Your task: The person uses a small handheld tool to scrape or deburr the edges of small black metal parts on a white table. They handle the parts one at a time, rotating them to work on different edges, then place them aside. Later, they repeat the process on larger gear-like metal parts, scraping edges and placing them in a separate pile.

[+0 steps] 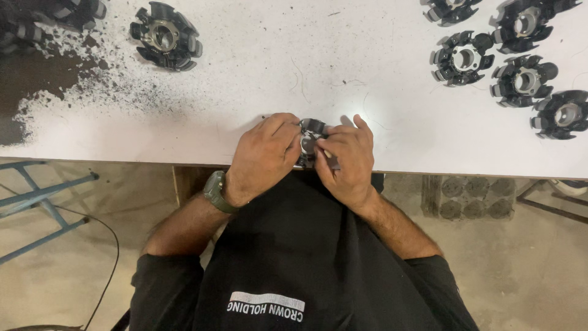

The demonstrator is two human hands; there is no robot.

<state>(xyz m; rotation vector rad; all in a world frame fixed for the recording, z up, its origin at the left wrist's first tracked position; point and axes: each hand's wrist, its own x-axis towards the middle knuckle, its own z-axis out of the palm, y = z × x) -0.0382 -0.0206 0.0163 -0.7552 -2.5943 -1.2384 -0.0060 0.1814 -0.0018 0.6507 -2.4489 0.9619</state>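
Presently both hands grip one black part (311, 142) at the near edge of the tabletop (257, 67). The left hand (264, 156) has its fingers closed over the part's left side; the right hand (346, 160) pinches the right side, seemingly with a thin tool. Risk: the part overhangs the edge, so a slipped grip may drop it to the floor (92, 257). Dark grit (55, 79) could foul it.

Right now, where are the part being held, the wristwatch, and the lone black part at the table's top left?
Held part (311, 130): head view, its top edge between the hands.
Wristwatch (215, 191): head view, the band.
Lone part (164, 35): head view, its metal hub.
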